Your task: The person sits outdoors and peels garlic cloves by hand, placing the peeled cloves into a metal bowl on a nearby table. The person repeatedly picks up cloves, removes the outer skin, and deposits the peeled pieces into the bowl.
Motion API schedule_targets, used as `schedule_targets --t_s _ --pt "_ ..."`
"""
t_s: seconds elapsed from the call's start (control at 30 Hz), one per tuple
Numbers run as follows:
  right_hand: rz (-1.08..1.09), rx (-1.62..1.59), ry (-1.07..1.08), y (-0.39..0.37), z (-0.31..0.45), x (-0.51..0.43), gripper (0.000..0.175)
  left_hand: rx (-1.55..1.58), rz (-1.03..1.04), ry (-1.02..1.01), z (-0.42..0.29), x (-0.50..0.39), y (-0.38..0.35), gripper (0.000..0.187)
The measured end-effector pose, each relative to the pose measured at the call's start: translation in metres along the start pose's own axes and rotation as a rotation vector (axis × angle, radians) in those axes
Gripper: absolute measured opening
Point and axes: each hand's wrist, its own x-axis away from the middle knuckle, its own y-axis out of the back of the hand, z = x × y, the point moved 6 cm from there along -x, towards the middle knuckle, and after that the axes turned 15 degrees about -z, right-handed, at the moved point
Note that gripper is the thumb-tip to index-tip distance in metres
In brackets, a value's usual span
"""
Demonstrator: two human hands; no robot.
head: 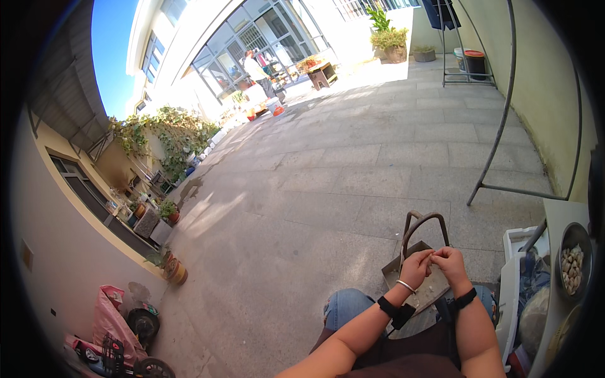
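My left hand (416,269) and my right hand (449,265) meet at the fingertips, thumbs and forefingers pinched together. Whatever may lie between them is too small and covered to make out. Below the hands, a shallow metal pan (393,273) rests on the ground with pale scraps in it. A bent brown metal tube frame (427,216) rises at its far side; whether it is joined to the pan I cannot tell. To the right, a metal bowl (586,264) holds several garlic cloves (572,269) on a pale tabletop (554,227).
White foam boxes (513,302) and plastic bags (534,279) crowd under the tabletop. A metal rack (502,141) stands ahead on the right. Potted plants (175,270) and a pink bag (113,321) line the left wall. Across the stone-paved yard (302,212), a person (255,71) stands near a bucket (275,107).
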Motion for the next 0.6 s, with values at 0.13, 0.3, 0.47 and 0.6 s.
schedule_targets --t_s 0.13,0.3,0.47,0.6 --pt "0.013 -0.014 0.0 0.0002 -0.0004 -0.0004 0.009 0.033 0.023 0.039 0.0035 -0.0007 -0.0006 0.023" --pt "0.024 0.001 -0.006 0.0008 0.0021 0.0007 0.008 0.044 0.035 0.053 0.0034 -0.0002 -0.0001 0.023" --pt "0.022 0.001 -0.01 0.0007 0.0044 0.0012 0.007 0.035 0.046 0.071 0.0029 0.0001 -0.0004 0.024" --pt "0.025 -0.001 -0.02 0.0011 0.0059 0.0015 0.007 0.059 0.055 0.086 0.0037 0.0003 -0.0006 0.024"
